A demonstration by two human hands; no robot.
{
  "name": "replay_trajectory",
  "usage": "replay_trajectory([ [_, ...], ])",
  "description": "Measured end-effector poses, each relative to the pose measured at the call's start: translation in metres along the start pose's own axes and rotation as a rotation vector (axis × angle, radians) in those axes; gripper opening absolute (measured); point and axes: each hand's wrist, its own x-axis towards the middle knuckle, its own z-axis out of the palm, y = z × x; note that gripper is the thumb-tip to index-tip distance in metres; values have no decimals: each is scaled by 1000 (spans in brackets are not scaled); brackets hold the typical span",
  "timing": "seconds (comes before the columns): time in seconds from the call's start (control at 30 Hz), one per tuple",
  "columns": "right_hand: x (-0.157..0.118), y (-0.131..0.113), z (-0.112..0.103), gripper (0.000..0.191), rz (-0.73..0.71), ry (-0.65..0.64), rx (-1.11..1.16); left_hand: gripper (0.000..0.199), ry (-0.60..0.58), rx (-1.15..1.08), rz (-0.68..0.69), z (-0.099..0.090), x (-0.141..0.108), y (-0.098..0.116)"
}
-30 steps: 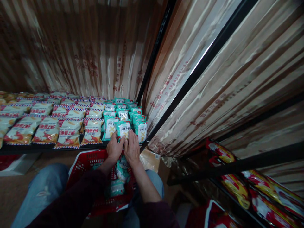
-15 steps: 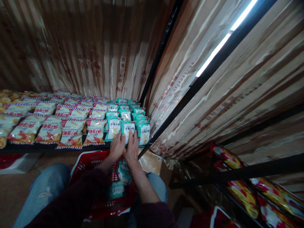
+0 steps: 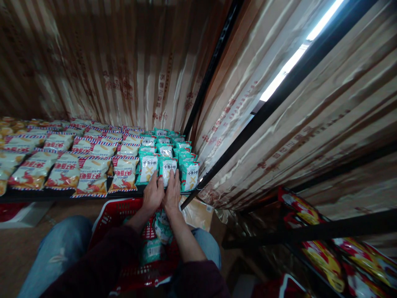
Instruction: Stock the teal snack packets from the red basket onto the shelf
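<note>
Three columns of small green-and-white snack bags stand at the right end of a black shelf. My left hand (image 3: 153,193) and my right hand (image 3: 171,193) meet at the front middle green bag (image 3: 168,166), one at each lower side of it, fingers wrapped round its lower part. On either side stand another green bag (image 3: 148,167) and a right-hand green bag (image 3: 190,174). Below my forearms a red basket (image 3: 105,219) holds several green bags (image 3: 153,250), partly hidden by my arms.
Rows of white-and-orange snack bags (image 3: 63,169) fill the shelf to the left. A black post (image 3: 229,147) slants up at the right. Yellow-and-red packets (image 3: 322,260) lie on a lower right rack. Pleated sheeting (image 3: 124,62) hangs behind.
The view has shifted slightly, moving the right post and rack a little rightward in the picture. Both hands keep the same hold at the front middle green bag.
</note>
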Motion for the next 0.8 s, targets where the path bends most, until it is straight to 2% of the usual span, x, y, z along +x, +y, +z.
replay_trajectory([
  [0.23, 4, 7, 5, 59, -7, -39, 47, 47, 72, 41, 125, 3, 0, -11],
  [0.4, 6, 9, 6, 57, -4, -67, 55, 47, 69, 192, 169, 3, 3, -9],
  [0.63, 11, 13, 6, 57, -37, -113, 69, 44, 66, 279, 233, 8, 7, -10],
  [0.8, 10, 14, 6, 57, -44, -100, 110, 39, 132, 417, 331, 3, 7, -9],
])
